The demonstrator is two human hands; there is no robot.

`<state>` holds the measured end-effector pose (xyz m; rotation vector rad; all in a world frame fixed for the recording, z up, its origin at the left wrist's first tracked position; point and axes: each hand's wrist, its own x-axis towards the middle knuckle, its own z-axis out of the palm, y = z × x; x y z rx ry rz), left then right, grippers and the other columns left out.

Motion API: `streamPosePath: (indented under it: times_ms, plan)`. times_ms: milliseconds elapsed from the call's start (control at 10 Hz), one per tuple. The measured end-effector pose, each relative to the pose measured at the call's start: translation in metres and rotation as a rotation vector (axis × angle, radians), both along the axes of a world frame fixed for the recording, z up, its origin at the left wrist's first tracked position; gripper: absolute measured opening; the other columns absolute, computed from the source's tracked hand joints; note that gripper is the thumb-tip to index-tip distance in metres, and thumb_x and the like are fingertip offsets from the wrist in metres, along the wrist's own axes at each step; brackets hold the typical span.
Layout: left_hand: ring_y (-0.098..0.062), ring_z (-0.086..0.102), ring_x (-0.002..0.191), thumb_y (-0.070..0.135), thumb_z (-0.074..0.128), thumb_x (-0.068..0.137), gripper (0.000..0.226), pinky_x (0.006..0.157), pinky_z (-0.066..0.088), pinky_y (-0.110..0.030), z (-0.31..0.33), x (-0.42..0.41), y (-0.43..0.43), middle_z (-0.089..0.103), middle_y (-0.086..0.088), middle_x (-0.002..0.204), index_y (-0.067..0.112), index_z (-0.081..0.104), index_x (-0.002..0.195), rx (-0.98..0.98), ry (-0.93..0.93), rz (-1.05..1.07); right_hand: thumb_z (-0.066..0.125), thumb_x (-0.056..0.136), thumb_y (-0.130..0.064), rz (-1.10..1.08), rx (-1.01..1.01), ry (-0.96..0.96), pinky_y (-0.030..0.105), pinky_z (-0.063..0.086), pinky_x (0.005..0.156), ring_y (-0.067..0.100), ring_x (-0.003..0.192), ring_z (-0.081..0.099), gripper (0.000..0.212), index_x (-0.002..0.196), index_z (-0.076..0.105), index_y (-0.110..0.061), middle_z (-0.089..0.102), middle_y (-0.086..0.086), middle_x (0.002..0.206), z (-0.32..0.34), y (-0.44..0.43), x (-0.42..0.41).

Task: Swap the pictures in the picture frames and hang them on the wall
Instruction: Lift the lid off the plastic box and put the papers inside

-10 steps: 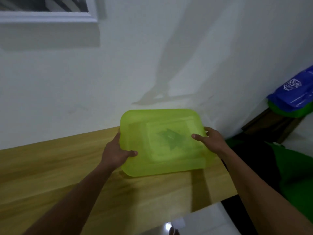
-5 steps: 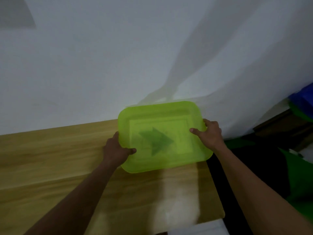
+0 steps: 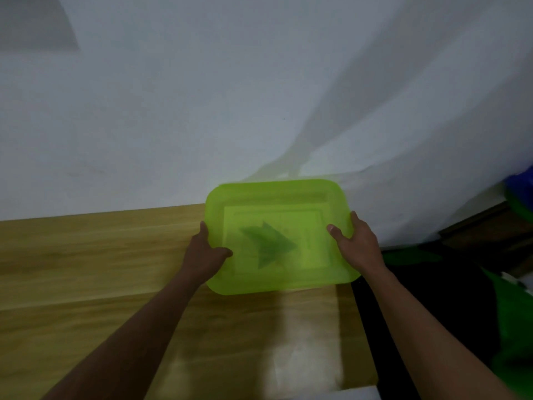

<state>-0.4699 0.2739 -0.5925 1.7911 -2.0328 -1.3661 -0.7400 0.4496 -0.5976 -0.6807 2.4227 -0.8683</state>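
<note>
at the far right end of the table [image 3: 86, 269], both hands grip a translucent green tray [image 3: 277, 194] by its short sides: left hand [image 3: 206, 254] with thumb curled over the rim, right hand [image 3: 356, 245] likewise, fingers closed on the edges, probably to keep it level. a framed arrow picture [image 3: 272, 243] lies inside; the wall [image 3: 202, 111] stands just behind.
</note>
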Motion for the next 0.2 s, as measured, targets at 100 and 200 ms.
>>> streamPosePath:
  times_ms: [100, 200]
  plan:
    - [-0.030, 0.048, 0.130, 0.045, 0.071, 0.062, 0.115, 0.103, 0.044, -0.046, 0.001, 0.004, -0.006, 0.045, -0.013, 0.147, 0.022, 0.010, 0.156, -0.003, 0.076, 0.057, 0.061, 0.089, -0.055, -0.015, -0.013, 0.018, 0.038, 0.025, 0.116, 0.028, 0.145, 0.027, 0.091, 0.155, 0.021, -0.008, 0.028, 0.016, 0.158, 0.002, 0.002, -0.001]
    - [-0.032, 0.046, 0.132, 0.041, 0.071, 0.081, 0.093, 0.107, 0.040, -0.049, 0.004, 0.018, 0.001, 0.043, -0.016, 0.147, 0.020, 0.020, 0.155, -0.141, 0.129, 0.144, 0.059, 0.089, -0.057, -0.034, -0.052, 0.089, 0.037, 0.021, 0.118, 0.025, 0.148, 0.021, 0.089, 0.155, 0.022, -0.012, 0.023, 0.013, 0.160, 0.020, 0.006, 0.008]
